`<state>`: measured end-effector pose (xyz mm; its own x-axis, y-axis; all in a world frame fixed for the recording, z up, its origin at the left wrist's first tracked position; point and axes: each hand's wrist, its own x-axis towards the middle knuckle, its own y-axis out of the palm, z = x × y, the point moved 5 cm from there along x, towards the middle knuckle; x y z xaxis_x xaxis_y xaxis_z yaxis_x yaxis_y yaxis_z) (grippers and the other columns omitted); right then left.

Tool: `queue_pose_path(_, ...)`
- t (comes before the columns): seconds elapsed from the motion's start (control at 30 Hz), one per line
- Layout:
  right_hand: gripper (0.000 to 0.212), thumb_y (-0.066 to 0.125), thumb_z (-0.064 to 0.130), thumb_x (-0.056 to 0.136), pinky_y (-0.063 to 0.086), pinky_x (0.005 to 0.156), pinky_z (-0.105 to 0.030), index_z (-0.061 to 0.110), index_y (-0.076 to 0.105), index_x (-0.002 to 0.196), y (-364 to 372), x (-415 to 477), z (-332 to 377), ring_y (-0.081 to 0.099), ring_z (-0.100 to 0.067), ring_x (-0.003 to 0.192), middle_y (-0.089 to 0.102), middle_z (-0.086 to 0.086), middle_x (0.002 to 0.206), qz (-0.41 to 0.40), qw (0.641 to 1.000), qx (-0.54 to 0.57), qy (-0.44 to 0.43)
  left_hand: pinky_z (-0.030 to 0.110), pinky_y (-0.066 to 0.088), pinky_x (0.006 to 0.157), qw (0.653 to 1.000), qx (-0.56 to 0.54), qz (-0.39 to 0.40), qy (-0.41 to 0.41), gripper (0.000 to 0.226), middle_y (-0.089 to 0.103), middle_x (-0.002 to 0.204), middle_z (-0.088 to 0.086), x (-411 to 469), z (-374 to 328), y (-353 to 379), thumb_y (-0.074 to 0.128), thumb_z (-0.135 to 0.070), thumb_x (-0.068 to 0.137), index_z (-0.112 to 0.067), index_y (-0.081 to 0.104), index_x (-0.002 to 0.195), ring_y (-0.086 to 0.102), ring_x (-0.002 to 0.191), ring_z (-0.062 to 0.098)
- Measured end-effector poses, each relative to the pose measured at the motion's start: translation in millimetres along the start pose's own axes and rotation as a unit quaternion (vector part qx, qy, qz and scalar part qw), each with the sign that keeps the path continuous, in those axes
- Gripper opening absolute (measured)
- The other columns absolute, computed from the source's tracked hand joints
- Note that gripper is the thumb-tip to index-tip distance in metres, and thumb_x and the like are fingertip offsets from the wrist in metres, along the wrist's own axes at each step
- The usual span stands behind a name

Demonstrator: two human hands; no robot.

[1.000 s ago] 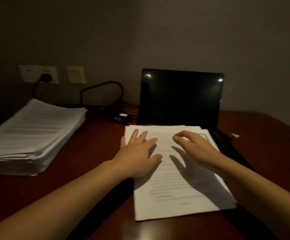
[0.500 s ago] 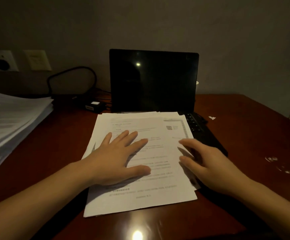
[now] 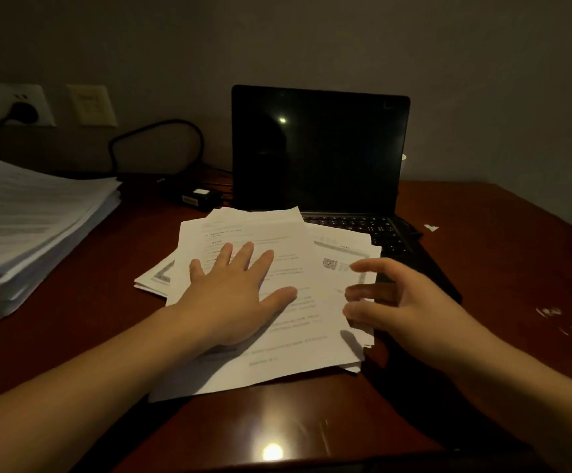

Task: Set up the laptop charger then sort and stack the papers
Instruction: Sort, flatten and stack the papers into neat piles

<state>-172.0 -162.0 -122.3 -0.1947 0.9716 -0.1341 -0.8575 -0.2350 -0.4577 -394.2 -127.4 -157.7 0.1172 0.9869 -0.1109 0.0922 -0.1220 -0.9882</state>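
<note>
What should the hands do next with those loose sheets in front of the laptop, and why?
Probably the right hand should nudge the right edge of the loose papers inward while the left hand presses them flat. The sheets lie fanned and skewed, some over the laptop keyboard, so squaring them likely comes first.

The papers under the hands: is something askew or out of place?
The loose papers are fanned askew, corners pointing different ways, and they cover part of the laptop keyboard. The left hand presses flat on them; the right hand is at their right edge.
</note>
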Motion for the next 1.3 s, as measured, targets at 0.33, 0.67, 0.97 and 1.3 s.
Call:
queue_pose_path(0.33,0.086,0.077,0.008,0.083,0.059,0.060,-0.026,0.036,0.033,0.150,15,25,8,0.075,-0.016,0.075,0.075,-0.003,0.085,0.044,0.996,-0.050,0.051,0.068,-0.005,0.118,0.998,-0.048,-0.037,-0.018,0.076,-0.009,0.168,-0.006,-6,-2,-3,0.014,-0.076,0.093,-0.040,0.001,0.158,-0.016,0.154,0.025)
queue_pose_path(0.67,0.029,0.070,0.019,0.092,0.048,0.072,-0.020,0.023,0.064,0.121,-33,113,17,0.062,-0.016,0.104,0.063,0.007,0.106,-0.057,0.955,-0.286,-0.054,0.061,-0.010,0.120,0.995,0.011,-0.044,0.084,0.059,0.031,0.157,-0.009,-23,-21,-21,0.021,-0.069,0.097,-0.043,0.031,0.150,0.019,0.148,0.013)
queue_pose_path(0.97,0.029,0.078,0.039,0.083,0.053,0.072,-0.020,0.021,0.063,0.099,-20,117,37,0.063,-0.014,0.090,0.066,0.002,0.101,0.071,0.929,-0.363,-0.010,0.059,0.006,0.122,0.997,0.011,-0.050,0.050,0.052,0.039,0.144,-0.010,-31,-6,-24,0.029,-0.068,0.096,-0.041,0.037,0.141,0.033,0.137,0.015)
queue_pose_path(1.3,0.021,0.058,0.016,0.099,0.057,0.066,-0.027,0.011,0.069,0.117,54,9,23,0.068,-0.021,0.077,0.076,-0.011,0.105,0.326,0.940,0.060,0.083,0.045,0.002,0.124,0.999,0.004,-0.026,0.032,0.059,0.014,0.162,-0.021,-61,28,-22,0.015,-0.065,0.098,-0.045,0.017,0.153,0.003,0.151,0.006)
